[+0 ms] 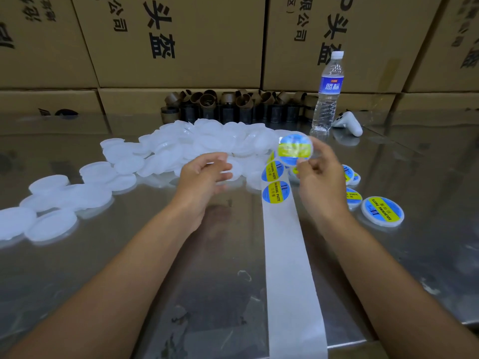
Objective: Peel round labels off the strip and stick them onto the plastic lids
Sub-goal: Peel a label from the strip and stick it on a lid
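My right hand (320, 174) pinches a clear plastic lid (294, 149) with a blue and yellow round label on it, held tilted above the table. My left hand (204, 174) hovers beside it with fingers loosely curled, holding nothing that I can see. A white backing strip (287, 255) runs from the near table edge up between my hands. Two round labels (272, 182) still sit on its far end. A heap of plain white lids (181, 146) spreads across the middle and left. Labelled lids (382, 211) lie to the right.
The shiny metal table (129, 255) reflects everything. At the back stand a water bottle (328, 92), a white controller (348, 123) and a row of brown cardboard cores (233, 104). Cardboard boxes (181, 40) form a wall behind.
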`<act>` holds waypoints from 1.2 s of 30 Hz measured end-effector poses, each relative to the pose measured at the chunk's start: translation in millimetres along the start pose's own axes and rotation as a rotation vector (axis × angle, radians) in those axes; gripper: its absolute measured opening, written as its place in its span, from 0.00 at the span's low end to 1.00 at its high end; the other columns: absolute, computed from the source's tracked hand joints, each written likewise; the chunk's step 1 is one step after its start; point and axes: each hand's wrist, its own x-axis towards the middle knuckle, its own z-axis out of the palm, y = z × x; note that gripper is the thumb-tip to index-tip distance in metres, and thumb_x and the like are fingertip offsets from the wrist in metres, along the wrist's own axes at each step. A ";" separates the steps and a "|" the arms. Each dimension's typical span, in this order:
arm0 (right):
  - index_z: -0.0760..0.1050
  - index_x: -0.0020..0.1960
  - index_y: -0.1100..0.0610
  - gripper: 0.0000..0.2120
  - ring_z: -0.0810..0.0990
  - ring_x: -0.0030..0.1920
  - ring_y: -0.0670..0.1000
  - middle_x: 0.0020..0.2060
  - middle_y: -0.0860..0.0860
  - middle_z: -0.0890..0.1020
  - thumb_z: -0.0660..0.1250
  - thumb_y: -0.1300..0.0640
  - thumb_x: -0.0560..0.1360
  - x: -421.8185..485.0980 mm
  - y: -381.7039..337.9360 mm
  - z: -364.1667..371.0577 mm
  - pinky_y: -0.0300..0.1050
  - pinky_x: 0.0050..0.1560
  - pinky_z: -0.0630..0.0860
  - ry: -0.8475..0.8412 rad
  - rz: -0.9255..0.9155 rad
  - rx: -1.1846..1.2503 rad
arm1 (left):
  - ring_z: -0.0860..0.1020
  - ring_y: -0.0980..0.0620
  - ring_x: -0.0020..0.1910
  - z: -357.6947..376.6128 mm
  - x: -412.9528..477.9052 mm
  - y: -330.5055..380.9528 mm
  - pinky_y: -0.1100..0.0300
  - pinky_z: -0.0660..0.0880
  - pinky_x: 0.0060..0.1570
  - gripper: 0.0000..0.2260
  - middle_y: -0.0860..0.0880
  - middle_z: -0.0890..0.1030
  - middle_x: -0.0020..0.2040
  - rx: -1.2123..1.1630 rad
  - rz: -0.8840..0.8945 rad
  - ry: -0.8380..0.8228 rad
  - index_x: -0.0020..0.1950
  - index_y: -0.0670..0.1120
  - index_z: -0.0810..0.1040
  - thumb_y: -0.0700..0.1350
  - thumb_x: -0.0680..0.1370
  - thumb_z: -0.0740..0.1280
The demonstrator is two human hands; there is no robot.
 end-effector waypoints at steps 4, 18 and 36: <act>0.70 0.65 0.55 0.17 0.75 0.36 0.46 0.36 0.45 0.76 0.59 0.63 0.78 14.3 8.0 -10.1 0.41 0.42 0.72 0.282 0.225 0.095 | 0.79 0.52 0.48 -8.5 7.5 -2.2 0.62 0.77 0.48 0.07 0.48 0.80 0.49 0.014 -0.025 0.107 0.49 0.50 0.78 0.39 0.80 0.62; 0.69 0.69 0.58 0.21 0.77 0.59 0.56 0.62 0.55 0.76 0.64 0.59 0.76 17.5 11.3 -11.4 0.46 0.58 0.73 0.308 0.412 0.074 | 0.53 0.53 0.75 -6.7 7.8 -24.9 0.59 0.50 0.72 0.21 0.52 0.62 0.76 1.032 0.256 -0.243 0.75 0.49 0.64 0.48 0.82 0.59; 0.76 0.56 0.50 0.14 0.76 0.55 0.50 0.54 0.51 0.78 0.62 0.63 0.74 5.5 -1.2 -6.0 0.45 0.54 0.74 0.206 0.188 -0.049 | 0.72 0.47 0.55 -14.5 12.8 -22.8 0.56 0.66 0.52 0.05 0.53 0.78 0.45 1.073 0.315 0.012 0.51 0.49 0.77 0.42 0.77 0.65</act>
